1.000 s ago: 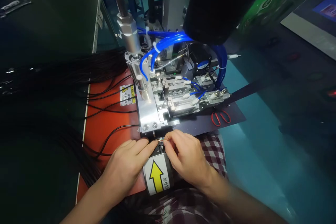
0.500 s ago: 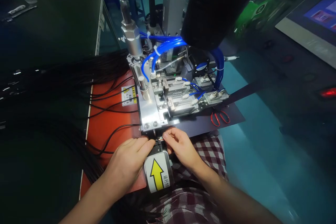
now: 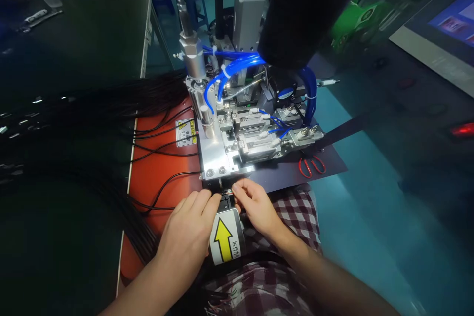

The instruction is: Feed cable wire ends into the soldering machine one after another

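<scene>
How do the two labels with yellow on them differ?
The arrow label looks larger and bears one big arrow; the warning label has a small triangle and several printed lines. Black cables cross the warning label, but none crosses the arrow label. Both have white backgrounds and black characters.

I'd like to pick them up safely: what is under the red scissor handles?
The dark plate shows inside and around the red handles. Whatever lies directly beneath them is covered, and the blades cannot be made out.

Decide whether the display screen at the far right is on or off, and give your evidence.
On: the display screen glows blue, with a paler patch showing on it.
</scene>
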Action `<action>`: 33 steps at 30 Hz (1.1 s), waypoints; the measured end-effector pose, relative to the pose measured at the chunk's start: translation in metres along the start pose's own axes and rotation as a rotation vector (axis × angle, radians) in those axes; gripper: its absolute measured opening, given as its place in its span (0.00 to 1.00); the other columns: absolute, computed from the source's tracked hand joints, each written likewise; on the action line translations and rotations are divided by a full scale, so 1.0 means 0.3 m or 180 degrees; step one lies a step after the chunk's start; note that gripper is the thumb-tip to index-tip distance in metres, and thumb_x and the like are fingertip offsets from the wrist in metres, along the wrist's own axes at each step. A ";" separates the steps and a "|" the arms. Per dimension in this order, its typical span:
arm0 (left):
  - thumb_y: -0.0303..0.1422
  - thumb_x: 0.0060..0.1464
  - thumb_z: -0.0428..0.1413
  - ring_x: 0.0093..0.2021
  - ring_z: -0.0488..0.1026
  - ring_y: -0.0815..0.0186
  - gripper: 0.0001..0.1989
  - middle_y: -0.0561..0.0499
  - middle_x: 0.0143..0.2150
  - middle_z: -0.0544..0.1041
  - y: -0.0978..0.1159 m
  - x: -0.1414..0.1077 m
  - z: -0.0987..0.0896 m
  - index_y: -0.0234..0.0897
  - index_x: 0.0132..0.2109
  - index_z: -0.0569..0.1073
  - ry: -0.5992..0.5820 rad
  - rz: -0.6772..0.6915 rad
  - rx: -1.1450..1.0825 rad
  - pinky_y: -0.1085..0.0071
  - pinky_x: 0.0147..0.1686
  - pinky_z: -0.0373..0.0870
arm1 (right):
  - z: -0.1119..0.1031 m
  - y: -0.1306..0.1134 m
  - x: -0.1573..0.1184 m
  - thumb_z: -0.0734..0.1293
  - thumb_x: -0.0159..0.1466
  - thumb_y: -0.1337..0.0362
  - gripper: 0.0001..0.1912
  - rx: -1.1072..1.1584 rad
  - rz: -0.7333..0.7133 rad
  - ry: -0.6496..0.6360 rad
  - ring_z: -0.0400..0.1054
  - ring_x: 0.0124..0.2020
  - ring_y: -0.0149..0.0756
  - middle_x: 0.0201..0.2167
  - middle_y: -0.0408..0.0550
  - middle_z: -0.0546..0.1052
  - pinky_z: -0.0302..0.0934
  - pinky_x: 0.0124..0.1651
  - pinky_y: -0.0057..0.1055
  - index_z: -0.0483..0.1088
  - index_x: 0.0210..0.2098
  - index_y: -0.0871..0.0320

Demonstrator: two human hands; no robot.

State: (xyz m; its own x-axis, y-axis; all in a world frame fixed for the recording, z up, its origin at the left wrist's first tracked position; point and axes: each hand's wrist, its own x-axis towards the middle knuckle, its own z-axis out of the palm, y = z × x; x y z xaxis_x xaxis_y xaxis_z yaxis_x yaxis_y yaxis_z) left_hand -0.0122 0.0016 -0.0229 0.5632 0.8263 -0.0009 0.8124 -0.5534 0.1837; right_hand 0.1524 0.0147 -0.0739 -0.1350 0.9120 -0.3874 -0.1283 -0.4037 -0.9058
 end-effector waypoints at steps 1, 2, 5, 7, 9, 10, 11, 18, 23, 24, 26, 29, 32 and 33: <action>0.20 0.53 0.46 0.37 0.67 0.58 0.17 0.42 0.40 0.71 -0.003 0.002 0.001 0.28 0.49 0.69 -0.0009 -0.0011 -0.0068 0.61 0.34 0.70 | 0.000 -0.001 -0.001 0.63 0.61 0.53 0.15 -0.0064 -0.0037 0.0011 0.59 0.18 0.28 0.17 0.37 0.65 0.54 0.24 0.26 0.62 0.27 0.58; 0.20 0.54 0.46 0.37 0.67 0.59 0.16 0.42 0.40 0.71 -0.006 0.004 0.002 0.29 0.49 0.69 -0.0019 -0.0024 -0.0144 0.61 0.35 0.70 | 0.000 -0.003 -0.002 0.63 0.62 0.54 0.14 -0.0131 -0.0067 0.0028 0.59 0.19 0.28 0.17 0.37 0.65 0.54 0.24 0.26 0.62 0.27 0.58; 0.21 0.56 0.46 0.37 0.67 0.59 0.15 0.43 0.40 0.71 -0.015 0.009 0.006 0.30 0.48 0.69 0.0073 -0.0069 -0.0265 0.62 0.36 0.70 | 0.002 -0.011 -0.001 0.63 0.61 0.53 0.15 -0.0069 0.0036 -0.0027 0.58 0.19 0.28 0.17 0.37 0.65 0.52 0.24 0.26 0.62 0.25 0.58; 0.22 0.56 0.46 0.37 0.67 0.59 0.13 0.43 0.39 0.71 -0.018 0.012 0.011 0.30 0.47 0.70 0.0225 -0.0066 -0.0290 0.63 0.36 0.70 | 0.004 -0.015 0.003 0.64 0.60 0.52 0.17 0.0254 0.0267 -0.0160 0.55 0.18 0.26 0.16 0.36 0.63 0.49 0.22 0.25 0.60 0.23 0.58; 0.23 0.56 0.46 0.36 0.68 0.60 0.13 0.44 0.38 0.71 -0.018 0.014 0.017 0.30 0.46 0.70 0.0392 -0.0025 -0.0311 0.64 0.35 0.69 | 0.005 -0.018 0.007 0.66 0.58 0.52 0.19 0.0524 0.0451 -0.0266 0.53 0.17 0.25 0.16 0.36 0.61 0.47 0.21 0.24 0.59 0.21 0.58; 0.23 0.56 0.46 0.36 0.68 0.60 0.13 0.44 0.38 0.71 -0.018 0.015 0.019 0.30 0.46 0.70 0.0425 0.0011 -0.0319 0.64 0.35 0.69 | 0.005 -0.019 0.008 0.66 0.57 0.51 0.19 0.0570 0.0473 -0.0284 0.53 0.17 0.25 0.16 0.36 0.61 0.47 0.21 0.24 0.60 0.21 0.58; 0.23 0.56 0.46 0.36 0.68 0.60 0.14 0.44 0.38 0.71 -0.017 0.015 0.020 0.30 0.47 0.70 0.0427 0.0053 -0.0328 0.64 0.34 0.69 | 0.004 -0.020 0.010 0.67 0.56 0.51 0.19 0.0573 0.0469 -0.0301 0.53 0.17 0.25 0.17 0.36 0.62 0.47 0.22 0.24 0.60 0.22 0.59; 0.23 0.58 0.44 0.37 0.68 0.61 0.16 0.44 0.40 0.72 -0.008 0.023 0.017 0.35 0.49 0.70 0.0175 -0.0020 -0.0558 0.66 0.36 0.69 | -0.002 -0.014 0.011 0.66 0.56 0.49 0.20 0.0464 0.0296 -0.0355 0.55 0.18 0.26 0.17 0.36 0.63 0.51 0.24 0.26 0.61 0.24 0.58; 0.22 0.56 0.44 0.37 0.69 0.60 0.15 0.44 0.39 0.72 0.017 0.041 0.011 0.34 0.46 0.72 0.0057 -0.0216 -0.0505 0.63 0.36 0.71 | 0.009 -0.013 0.004 0.66 0.57 0.49 0.19 0.0420 0.0180 -0.0247 0.56 0.19 0.27 0.18 0.36 0.63 0.52 0.25 0.26 0.61 0.25 0.58; 0.22 0.56 0.44 0.37 0.69 0.60 0.15 0.44 0.39 0.72 0.020 0.041 0.008 0.34 0.46 0.72 0.0059 -0.0235 -0.0483 0.63 0.36 0.71 | 0.011 -0.014 0.002 0.67 0.56 0.49 0.19 0.0437 0.0179 -0.0245 0.55 0.19 0.27 0.18 0.36 0.62 0.52 0.25 0.26 0.61 0.25 0.58; 0.22 0.56 0.44 0.38 0.70 0.61 0.16 0.44 0.39 0.72 0.019 0.030 0.002 0.35 0.48 0.71 0.0107 -0.0240 -0.0617 0.63 0.36 0.72 | 0.012 -0.014 -0.002 0.67 0.55 0.48 0.20 0.0458 0.0207 -0.0248 0.55 0.19 0.27 0.18 0.36 0.62 0.52 0.25 0.27 0.61 0.24 0.58; 0.21 0.56 0.43 0.44 0.71 0.63 0.19 0.44 0.44 0.71 -0.003 -0.031 -0.006 0.37 0.50 0.69 0.0379 -0.0397 -0.0938 0.67 0.41 0.73 | 0.011 -0.012 -0.001 0.68 0.54 0.47 0.21 0.0421 0.0225 -0.0288 0.56 0.19 0.28 0.19 0.37 0.62 0.53 0.26 0.28 0.61 0.24 0.58; 0.19 0.56 0.41 0.51 0.69 0.63 0.23 0.42 0.53 0.68 -0.032 -0.133 -0.003 0.39 0.56 0.64 0.0481 -0.0638 -0.0740 0.66 0.48 0.70 | 0.010 -0.009 0.001 0.68 0.54 0.46 0.21 0.0371 0.0168 -0.0294 0.56 0.19 0.28 0.19 0.37 0.63 0.52 0.26 0.28 0.61 0.23 0.58; 0.20 0.56 0.42 0.53 0.67 0.61 0.25 0.43 0.55 0.67 -0.040 -0.167 -0.001 0.40 0.59 0.61 0.0446 -0.0679 -0.0569 0.64 0.50 0.69 | 0.010 -0.009 0.001 0.68 0.53 0.46 0.22 0.0357 0.0150 -0.0294 0.56 0.19 0.28 0.18 0.37 0.63 0.52 0.26 0.28 0.61 0.23 0.58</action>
State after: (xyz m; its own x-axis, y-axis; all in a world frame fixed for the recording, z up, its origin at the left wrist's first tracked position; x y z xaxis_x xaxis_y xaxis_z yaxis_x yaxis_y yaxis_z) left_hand -0.0504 -0.0331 -0.0249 0.3464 0.9351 0.0753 0.8636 -0.3492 0.3638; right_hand 0.1497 0.0159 -0.0711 -0.2327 0.8833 -0.4069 -0.2279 -0.4562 -0.8602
